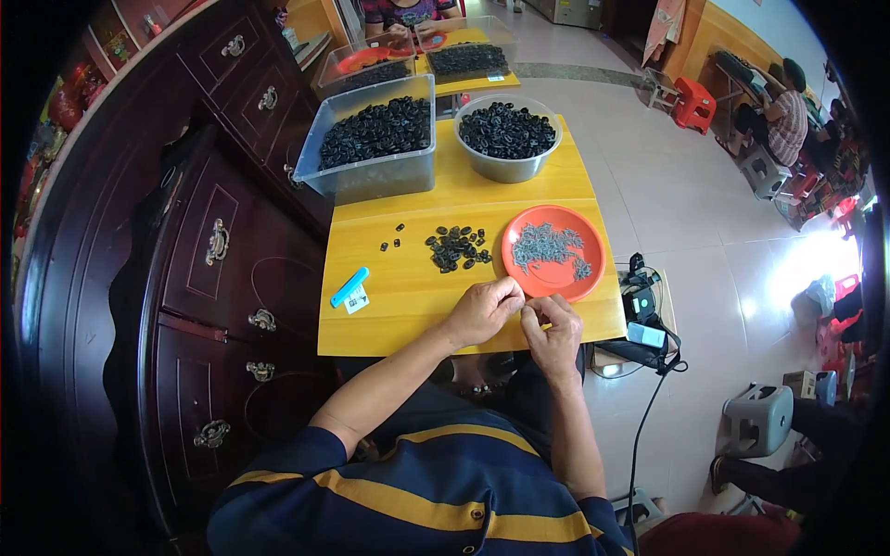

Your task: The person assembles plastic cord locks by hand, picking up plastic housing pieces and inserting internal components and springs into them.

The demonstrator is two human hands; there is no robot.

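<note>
My left hand [489, 310] and my right hand [553, 332] come together over the near edge of the yellow table, just below an orange-red plate [582, 280]. Both have their fingers pinched, and whatever is between the fingertips is too small or hidden to name. Many small grey metal-looking pieces [547, 245] lie on the plate. To its left is a loose pile of small black oval parts [456, 248]. A few single black parts [397, 243] lie farther left on the tabletop.
At the back of the table [371, 315] stand a clear rectangular bin [385, 179] and a round tub [505, 170], both full of black parts. A blue-handled tool [349, 287] lies at left. Dark drawers [222, 241] flank the left side. Opposite, a person [408, 14] sits.
</note>
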